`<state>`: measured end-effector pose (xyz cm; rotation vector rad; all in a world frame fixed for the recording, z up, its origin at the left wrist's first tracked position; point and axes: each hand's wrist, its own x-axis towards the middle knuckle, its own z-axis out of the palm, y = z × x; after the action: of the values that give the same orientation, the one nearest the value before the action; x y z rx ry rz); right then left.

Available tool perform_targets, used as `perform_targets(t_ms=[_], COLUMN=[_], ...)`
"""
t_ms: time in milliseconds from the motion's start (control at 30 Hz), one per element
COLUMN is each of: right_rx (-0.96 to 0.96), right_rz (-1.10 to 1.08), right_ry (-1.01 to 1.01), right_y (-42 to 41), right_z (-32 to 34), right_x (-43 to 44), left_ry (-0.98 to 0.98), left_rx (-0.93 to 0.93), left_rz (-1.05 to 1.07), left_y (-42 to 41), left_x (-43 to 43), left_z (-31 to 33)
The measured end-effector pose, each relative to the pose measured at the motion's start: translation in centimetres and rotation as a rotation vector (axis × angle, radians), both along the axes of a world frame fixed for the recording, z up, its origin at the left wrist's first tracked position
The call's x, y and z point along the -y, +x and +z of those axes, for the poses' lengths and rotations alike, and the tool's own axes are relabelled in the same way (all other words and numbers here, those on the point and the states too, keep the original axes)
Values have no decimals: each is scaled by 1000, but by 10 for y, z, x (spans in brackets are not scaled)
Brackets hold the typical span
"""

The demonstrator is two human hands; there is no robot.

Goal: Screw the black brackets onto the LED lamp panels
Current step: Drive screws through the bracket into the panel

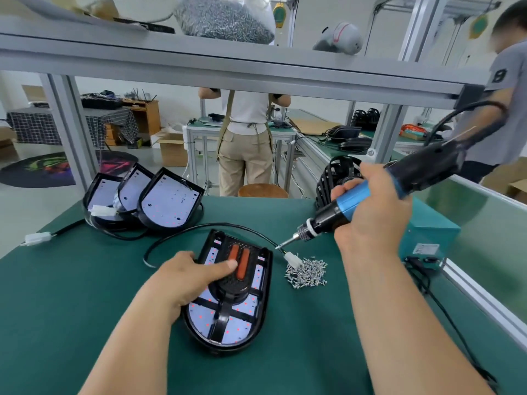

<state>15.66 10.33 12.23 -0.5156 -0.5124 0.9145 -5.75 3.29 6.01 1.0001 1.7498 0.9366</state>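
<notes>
Left hand (196,277) presses flat on the bracket (221,323) seated in the panel (238,330). Right hand (370,220) grips the driver (349,205), tip above the screws (306,273). The panel looks light, stiff and likely to slide, so pin its middle.

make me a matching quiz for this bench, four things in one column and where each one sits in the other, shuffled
Things
1. electric screwdriver
2. loose screws
3. nearest lamp panel
4. three other lamp panels

Places
a. leaning together at the back left of the green mat
b. gripped in the right hand
c. under the left hand
d. heaped on the mat, right of the nearest panel

Pairs: 1-b, 2-d, 3-c, 4-a
</notes>
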Motion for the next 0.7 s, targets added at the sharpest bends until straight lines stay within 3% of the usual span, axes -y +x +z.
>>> perform_targets(t_ms=[233,700], right_rx=[57,98], right_rz=[44,40], right_ry=[-46,-15], right_y=[-20,-21], right_z=[-29,-31], right_x=[-11,-14], left_ry=[16,99], left_rx=[130,120], left_rz=[-62,-138], left_y=[3,5], left_x=[-10,-12], left_z=[-11,-12])
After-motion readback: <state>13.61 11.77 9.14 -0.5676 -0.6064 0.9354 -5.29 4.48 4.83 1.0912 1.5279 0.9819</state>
